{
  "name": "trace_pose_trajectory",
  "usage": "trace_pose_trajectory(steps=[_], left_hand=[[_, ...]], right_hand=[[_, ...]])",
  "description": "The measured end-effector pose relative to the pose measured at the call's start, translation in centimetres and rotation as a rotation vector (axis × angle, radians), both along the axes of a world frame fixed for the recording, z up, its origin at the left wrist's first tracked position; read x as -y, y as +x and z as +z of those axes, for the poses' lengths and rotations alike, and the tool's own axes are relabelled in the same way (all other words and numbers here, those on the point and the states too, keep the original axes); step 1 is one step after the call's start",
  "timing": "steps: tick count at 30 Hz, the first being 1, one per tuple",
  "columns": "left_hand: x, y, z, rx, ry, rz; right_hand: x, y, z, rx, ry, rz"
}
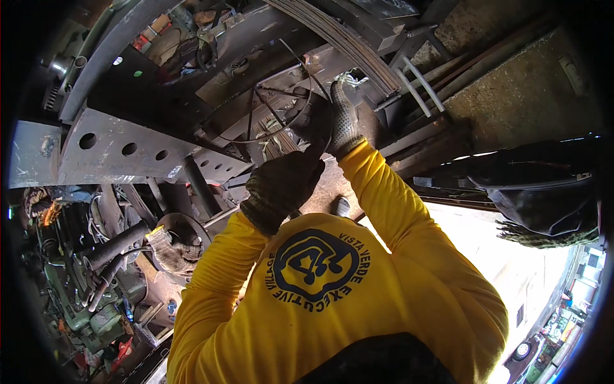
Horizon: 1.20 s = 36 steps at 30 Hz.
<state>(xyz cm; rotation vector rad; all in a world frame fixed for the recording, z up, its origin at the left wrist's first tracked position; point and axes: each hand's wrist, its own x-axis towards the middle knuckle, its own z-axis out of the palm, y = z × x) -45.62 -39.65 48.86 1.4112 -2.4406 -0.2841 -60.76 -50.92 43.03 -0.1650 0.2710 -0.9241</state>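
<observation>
My left hand (pixel 281 189), in a dark knit work glove, is closed, its fingers curled toward the right hand. My right hand (pixel 345 120), in a grey dotted glove, reaches a little farther out and wraps against a dark, shadowed piece between the two hands. What that piece is, I cannot make out. Just past both hands is a frame of thin bent metal rod (pixel 309 102), with a curved hoop and several straight spokes. Whether either hand touches the frame is hidden. A bundle of thin rods (pixel 276 142) shows beneath the hoop.
A steel plate with round holes (pixel 128 157) slants across the left. Long flat bars (pixel 339 41) lie at the far side, beside pale metal tubes (pixel 422 83). A spare work glove (pixel 171 251) rests left of my arm. A dark bag (pixel 534 192) hangs at right.
</observation>
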Motion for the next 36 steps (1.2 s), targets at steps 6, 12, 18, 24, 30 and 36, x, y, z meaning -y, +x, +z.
trace_pose_trajectory(steps=[6,12,18,24,30,36], left_hand=[[2.4,4.8,0.1,0.172,-0.138,-0.178],[3.3,7.4,1.3,0.19,-0.254,-0.253],[2.6,3.1,0.3,0.072,-0.22,-0.047],[2.1,3.0,0.9,0.107,-0.219,-0.013],[1.9,2.7,1.4,0.267,-0.335,0.051],[2.5,2.9,1.2,0.334,-0.429,0.053]], right_hand=[[-0.2,3.1,-0.6,-0.128,0.005,-0.271],[-0.4,5.5,0.5,-0.37,0.249,-0.398],[2.0,2.3,0.3,-0.37,0.003,-0.17],[1.5,3.0,0.0,-0.363,0.061,-0.246],[1.7,4.3,0.1,-0.442,0.19,-0.379],[1.9,6.2,0.4,-0.579,0.359,-0.473]])
